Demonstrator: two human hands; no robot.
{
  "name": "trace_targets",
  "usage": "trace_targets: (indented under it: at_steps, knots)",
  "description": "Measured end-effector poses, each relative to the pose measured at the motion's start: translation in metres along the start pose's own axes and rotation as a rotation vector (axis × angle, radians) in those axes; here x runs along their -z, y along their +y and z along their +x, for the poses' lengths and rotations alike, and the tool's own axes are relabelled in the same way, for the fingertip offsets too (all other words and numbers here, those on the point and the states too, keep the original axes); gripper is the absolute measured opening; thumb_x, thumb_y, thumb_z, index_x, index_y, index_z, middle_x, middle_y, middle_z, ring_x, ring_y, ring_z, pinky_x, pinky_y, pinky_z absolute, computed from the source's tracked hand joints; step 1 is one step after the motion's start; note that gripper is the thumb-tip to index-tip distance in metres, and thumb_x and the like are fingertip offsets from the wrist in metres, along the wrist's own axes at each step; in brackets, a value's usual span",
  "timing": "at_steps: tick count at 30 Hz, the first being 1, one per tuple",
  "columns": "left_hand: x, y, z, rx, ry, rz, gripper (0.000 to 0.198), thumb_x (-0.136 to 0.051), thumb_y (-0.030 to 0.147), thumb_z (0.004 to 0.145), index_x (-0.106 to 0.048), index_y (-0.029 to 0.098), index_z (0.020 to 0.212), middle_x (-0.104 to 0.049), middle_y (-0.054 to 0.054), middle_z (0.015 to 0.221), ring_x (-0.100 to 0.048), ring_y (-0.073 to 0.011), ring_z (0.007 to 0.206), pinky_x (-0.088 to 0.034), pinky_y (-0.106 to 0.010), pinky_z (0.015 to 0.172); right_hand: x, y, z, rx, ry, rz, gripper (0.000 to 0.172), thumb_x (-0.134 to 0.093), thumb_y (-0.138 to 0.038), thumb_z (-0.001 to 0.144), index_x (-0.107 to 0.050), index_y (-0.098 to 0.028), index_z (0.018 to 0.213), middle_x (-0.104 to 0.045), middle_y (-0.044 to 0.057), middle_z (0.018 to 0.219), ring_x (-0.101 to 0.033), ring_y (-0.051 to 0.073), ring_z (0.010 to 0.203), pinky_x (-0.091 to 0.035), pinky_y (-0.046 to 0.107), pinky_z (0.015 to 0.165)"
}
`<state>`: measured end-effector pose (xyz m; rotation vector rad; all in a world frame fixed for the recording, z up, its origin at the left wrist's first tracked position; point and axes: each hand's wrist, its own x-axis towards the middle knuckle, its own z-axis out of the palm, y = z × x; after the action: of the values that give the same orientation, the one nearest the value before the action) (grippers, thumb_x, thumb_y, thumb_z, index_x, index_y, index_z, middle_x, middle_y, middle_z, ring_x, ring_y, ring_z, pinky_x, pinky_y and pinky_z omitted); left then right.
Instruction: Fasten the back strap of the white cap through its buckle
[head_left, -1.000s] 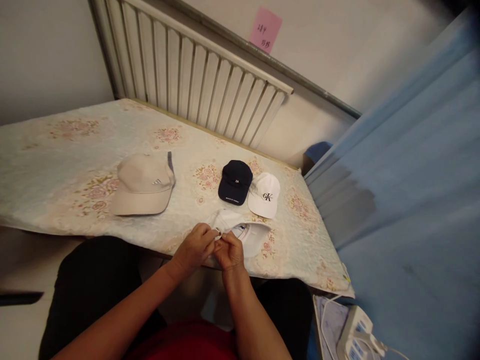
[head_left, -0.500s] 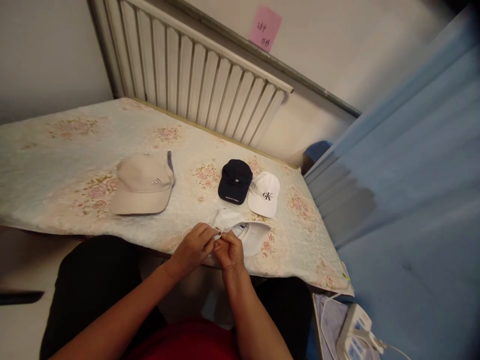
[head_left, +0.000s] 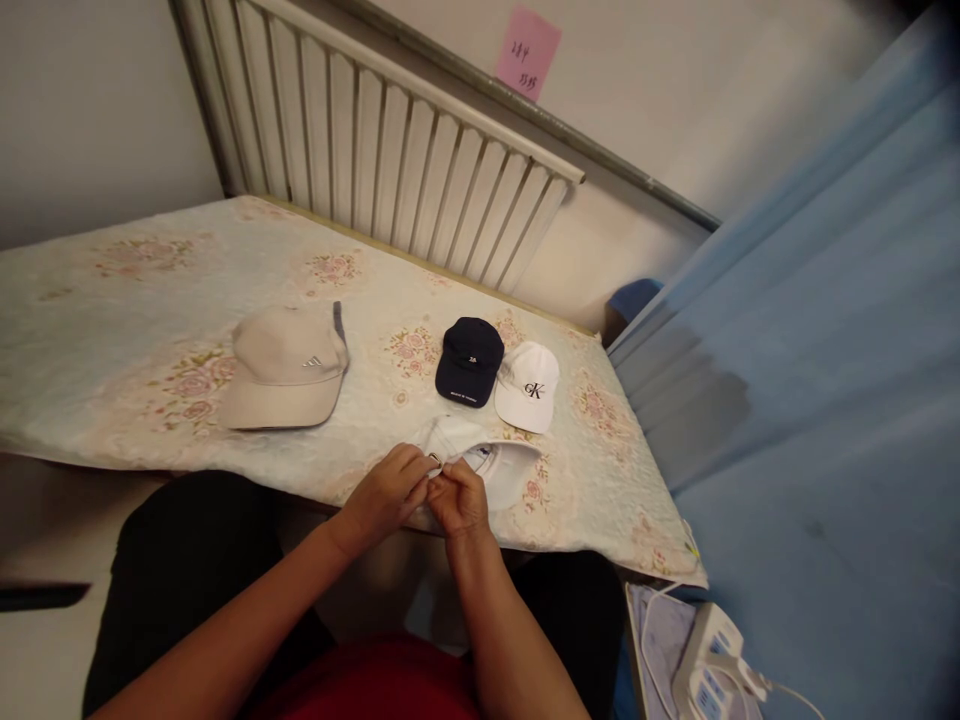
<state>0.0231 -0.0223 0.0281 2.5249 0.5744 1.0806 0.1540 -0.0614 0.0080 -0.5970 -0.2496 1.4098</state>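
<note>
A white cap (head_left: pixel 495 462) lies upside down at the near edge of the flowered table (head_left: pixel 112 300). My left hand (head_left: pixel 390 490) and my right hand (head_left: pixel 459 500) meet over its back edge, both with fingers pinched on the cap's strap. The strap itself is mostly hidden under my fingers. Beyond the hands sit a navy cap (head_left: pixel 469 360) and a white cap with a black logo (head_left: pixel 529 385), side by side. A beige cap (head_left: pixel 285 368) rests further left.
A white radiator (head_left: pixel 390 150) runs along the wall behind the table, with a pink note (head_left: pixel 528 42) above it. A blue curtain (head_left: pixel 825 350) hangs at the right. A white power strip (head_left: pixel 712 670) with a cable lies on the floor at lower right.
The hands stay pinched on the white cap with hardly any movement. The view has shifted very slightly.
</note>
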Motion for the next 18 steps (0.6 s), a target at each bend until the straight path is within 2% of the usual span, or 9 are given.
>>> trace_targets:
  at_steps: [11,15,18]
  knots:
    - [0.0009,-0.0007,0.0013,-0.022,-0.071,0.058,0.019,-0.040,0.011,0.089,-0.056,0.015,0.098,-0.053,-0.007,0.085,-0.048,-0.0199,0.084,-0.047,-0.034,0.076,0.0014,0.0002,0.0010,0.041,-0.008,-0.145,0.024,-0.062,-0.009,0.062,-0.059,-0.022,0.082,-0.060,-0.006,0.069,-0.056,0.010,0.058,-0.045,0.021,0.052]
    - [-0.0014,-0.0015,-0.0010,0.004,-0.039,0.046,0.020,-0.041,0.012,0.089,-0.054,0.016,0.104,-0.054,-0.007,0.088,-0.049,-0.0198,0.087,-0.047,-0.034,0.078,-0.0012,-0.0005,-0.0005,0.038,-0.008,-0.161,0.025,-0.062,-0.009,0.064,-0.057,-0.021,0.085,-0.059,-0.006,0.069,-0.056,0.009,0.059,-0.045,0.021,0.053]
    - [-0.0046,-0.0031,-0.0037,0.070,0.040,0.001,0.018,-0.044,0.010,0.087,-0.052,0.017,0.102,-0.055,-0.006,0.091,-0.051,-0.0193,0.089,-0.046,-0.034,0.079,-0.0043,-0.0019,-0.0023,0.023,-0.017,-0.161,0.023,-0.061,-0.010,0.065,-0.057,-0.021,0.085,-0.060,-0.005,0.071,-0.055,0.009,0.058,-0.045,0.021,0.054]
